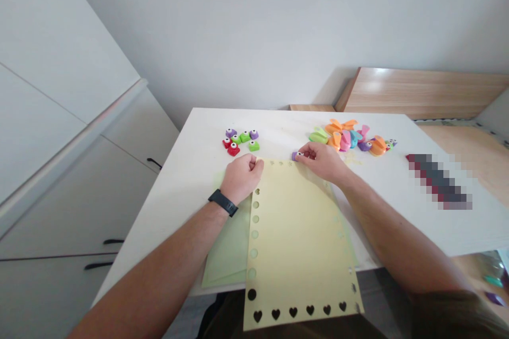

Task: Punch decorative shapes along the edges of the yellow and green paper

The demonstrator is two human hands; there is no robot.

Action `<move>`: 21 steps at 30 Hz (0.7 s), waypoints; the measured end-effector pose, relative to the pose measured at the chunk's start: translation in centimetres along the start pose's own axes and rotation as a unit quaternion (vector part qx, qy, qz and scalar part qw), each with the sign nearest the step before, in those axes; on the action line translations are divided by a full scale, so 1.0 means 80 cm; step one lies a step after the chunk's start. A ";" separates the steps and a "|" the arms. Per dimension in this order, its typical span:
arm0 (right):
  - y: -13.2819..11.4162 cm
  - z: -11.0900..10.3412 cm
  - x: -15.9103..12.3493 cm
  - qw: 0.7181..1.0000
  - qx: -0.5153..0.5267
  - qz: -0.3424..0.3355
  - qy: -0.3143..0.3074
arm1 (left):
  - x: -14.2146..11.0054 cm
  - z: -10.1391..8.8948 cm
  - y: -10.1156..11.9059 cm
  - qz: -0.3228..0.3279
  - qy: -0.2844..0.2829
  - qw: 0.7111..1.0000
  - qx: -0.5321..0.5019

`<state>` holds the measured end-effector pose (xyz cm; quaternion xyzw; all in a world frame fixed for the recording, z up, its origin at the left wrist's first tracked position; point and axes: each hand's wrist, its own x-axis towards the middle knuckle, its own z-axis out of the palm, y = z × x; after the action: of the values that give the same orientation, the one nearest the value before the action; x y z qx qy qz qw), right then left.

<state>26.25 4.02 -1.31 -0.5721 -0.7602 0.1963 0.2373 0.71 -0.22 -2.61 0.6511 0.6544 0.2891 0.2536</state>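
A yellow sheet of paper [298, 233] hangs partly over the table's front edge, with hearts, circles and other small shapes cut along its borders. My left hand [242, 174] pinches its far left corner; a dark band circles that wrist. At the far edge, toward the right, my right hand [320, 161] closes its fingers round a small purple craft punch [295, 156] with a white round top. The punch sits at the paper's far edge; whether the paper is inside its slot I cannot tell. Pale green sheets [226, 254] lie beneath the yellow one.
Several small punches [234, 149] in red, green and purple stand at the back left. Larger colourful lever punches [345, 140] are heaped at the back right, and a blurred dark object [439, 183] lies right on the white table [178, 169]. White cabinets [71, 196] flank the left.
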 end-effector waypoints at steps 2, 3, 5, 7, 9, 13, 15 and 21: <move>-0.001 0.000 0.000 1.000 0.002 0.000 0.001 | 0.000 0.000 0.000 0.000 -0.001 1.000 0.001; -0.001 0.000 0.000 1.000 0.002 0.000 0.001 | 0.000 0.000 0.000 0.000 -0.001 1.000 0.001; -0.002 0.000 -0.001 1.000 0.003 -0.002 -0.002 | -0.001 0.000 0.000 -0.001 -0.003 1.000 -0.001; -0.004 0.000 -0.001 1.000 0.002 -0.001 -0.006 | -0.001 0.000 0.000 -0.004 -0.003 1.000 -0.002; -0.005 -0.001 -0.002 1.000 0.000 0.000 -0.009 | -0.001 0.000 0.001 -0.008 -0.003 1.000 0.000; -0.007 -0.002 -0.004 1.000 0.003 -0.007 -0.019 | -0.001 -0.001 0.002 -0.011 0.001 1.000 0.003; -0.007 -0.003 -0.006 1.000 0.006 -0.010 -0.024 | -0.002 -0.001 0.003 -0.009 0.004 1.000 0.000; -0.007 -0.005 -0.008 0.999 0.012 -0.018 -0.035 | -0.002 0.000 0.002 -0.005 0.003 1.000 -0.001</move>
<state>26.23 3.24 -0.77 -0.5482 -0.7757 0.2210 0.2212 0.84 -0.35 -2.50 0.6471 0.6575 0.2905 0.2541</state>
